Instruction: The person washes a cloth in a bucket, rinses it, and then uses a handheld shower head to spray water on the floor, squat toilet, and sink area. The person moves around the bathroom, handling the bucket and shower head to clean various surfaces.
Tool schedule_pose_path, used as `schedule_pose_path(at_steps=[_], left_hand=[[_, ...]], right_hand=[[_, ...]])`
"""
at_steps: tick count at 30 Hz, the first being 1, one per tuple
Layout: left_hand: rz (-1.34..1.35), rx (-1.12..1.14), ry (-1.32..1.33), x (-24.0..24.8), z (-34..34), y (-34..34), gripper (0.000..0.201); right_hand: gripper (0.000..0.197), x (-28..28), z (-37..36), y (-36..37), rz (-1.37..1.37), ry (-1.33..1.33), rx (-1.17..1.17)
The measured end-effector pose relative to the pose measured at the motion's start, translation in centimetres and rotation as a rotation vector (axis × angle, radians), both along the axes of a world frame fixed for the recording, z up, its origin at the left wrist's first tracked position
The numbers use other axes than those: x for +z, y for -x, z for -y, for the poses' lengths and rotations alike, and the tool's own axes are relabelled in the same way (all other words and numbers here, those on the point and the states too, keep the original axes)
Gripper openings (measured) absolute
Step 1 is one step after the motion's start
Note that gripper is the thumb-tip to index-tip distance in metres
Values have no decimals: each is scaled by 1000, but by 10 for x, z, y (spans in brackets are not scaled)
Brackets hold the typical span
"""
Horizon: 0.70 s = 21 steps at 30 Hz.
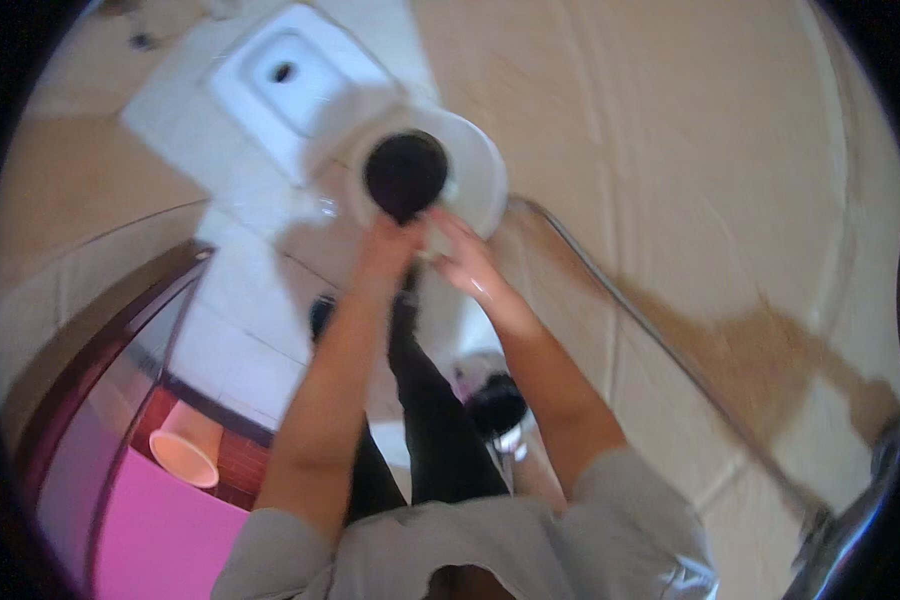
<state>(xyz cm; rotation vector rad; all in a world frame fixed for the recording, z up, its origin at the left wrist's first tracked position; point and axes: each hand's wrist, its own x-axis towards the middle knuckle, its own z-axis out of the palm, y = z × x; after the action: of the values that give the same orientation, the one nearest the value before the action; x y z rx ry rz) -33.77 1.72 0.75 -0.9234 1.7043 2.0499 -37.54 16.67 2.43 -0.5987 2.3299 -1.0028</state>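
In front of me, my left hand (395,242) is closed at the narrow near end of a dark round dipper-like thing (406,172). Its exact kind is blurred. My right hand (458,250) is close beside the left one, fingers stretched toward it and thumb apart; it seems to hold nothing. Below the dark round thing stands a white bucket (487,165), partly covered by it and by my hands.
A white squat toilet (315,105) is set in the tiled floor (232,345) beyond my hands. A grey pipe or hose (630,310) runs along the right. At lower left, an orange tub (185,460) stands by a pink panel (160,530). Near my legs lies a black object (495,405).
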Motion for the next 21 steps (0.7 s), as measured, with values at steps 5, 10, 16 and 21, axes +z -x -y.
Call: schedule_pose_path(at_steps=[5, 10, 16, 21], left_hand=[[-88, -36, -59, 42, -4, 16, 20], [-221, 126, 65, 40, -3, 16, 25], [-96, -123, 390, 53, 20, -29, 25], [6, 104, 178, -4, 25, -74, 28]], right_hand=[[47, -3, 17, 15, 720, 438, 13], [55, 21, 39, 20, 574, 300, -156], [56, -34, 39, 27, 70, -47, -185], [43, 18, 16, 25, 327, 141, -716]])
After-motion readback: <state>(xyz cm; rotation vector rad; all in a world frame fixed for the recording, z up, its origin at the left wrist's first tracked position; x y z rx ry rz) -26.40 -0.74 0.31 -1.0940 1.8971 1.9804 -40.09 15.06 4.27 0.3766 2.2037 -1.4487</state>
